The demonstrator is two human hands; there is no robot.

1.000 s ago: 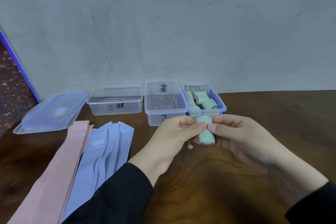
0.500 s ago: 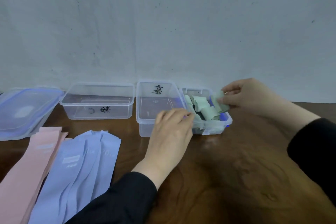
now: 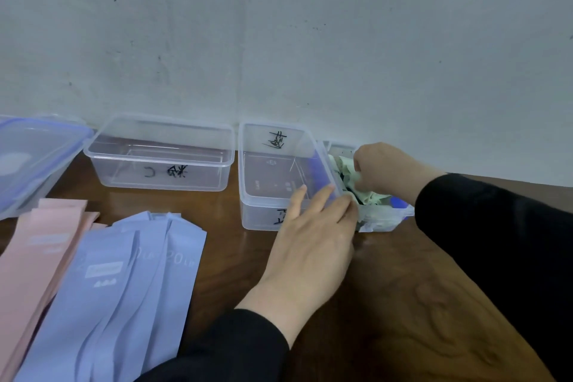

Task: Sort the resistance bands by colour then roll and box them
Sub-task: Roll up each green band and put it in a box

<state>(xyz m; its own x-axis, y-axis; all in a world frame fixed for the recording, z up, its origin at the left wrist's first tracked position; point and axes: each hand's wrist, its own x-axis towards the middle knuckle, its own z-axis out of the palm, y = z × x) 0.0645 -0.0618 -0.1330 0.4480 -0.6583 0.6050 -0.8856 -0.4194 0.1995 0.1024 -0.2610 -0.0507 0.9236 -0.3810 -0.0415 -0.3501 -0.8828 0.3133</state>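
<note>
Reaching into the right box (image 3: pixel 384 220), your right hand (image 3: pixel 383 172) sits over the green rolls (image 3: pixel 370 195), fingers curled down among them; whether they pinch a roll or only press on it cannot be told, since the hand covers the contact. The rolls show only as pale crumpled patches under and beside the hand, and their count is unclear. The box's far wall is mostly hidden by your wrist and black sleeve (image 3: pixel 496 226).

Your left hand (image 3: pixel 313 236) lies with fingers straight and close together, its fingertips (image 3: pixel 347 200) on the near right rim of the middle box (image 3: pixel 257 217), just where it meets the right box. That hand covers part of the black writing on the middle box's front wall.

The left box (image 3: pixel 161 177) stands apart, with marks on its front too blurred to read. Blue bands (image 3: pixel 124 288) and pink bands (image 3: pixel 34 257) lie flat on the table (image 3: pixel 387 304), their near ends cut off by the frame. A lid (image 3: pixel 31 161) at far left is also cut off.
</note>
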